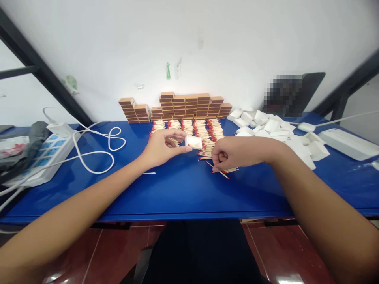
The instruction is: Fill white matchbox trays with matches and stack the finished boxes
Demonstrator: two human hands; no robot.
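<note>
My left hand (164,148) holds a small white matchbox tray (194,141) between thumb and fingers, just above the blue table (177,189). My right hand (233,154) is closed in a pinch on a few red-tipped matches (222,171) lying on the table. Behind both hands lie rows of loose matches (192,130). Brown matchbox sleeves (177,106) are stacked against the white wall.
A heap of empty white trays (281,132) covers the right side of the table. A white power strip (41,154) with looping white cables (97,154) lies at the left. A white flat device (346,142) sits at the far right. Black frame bars slant on both sides.
</note>
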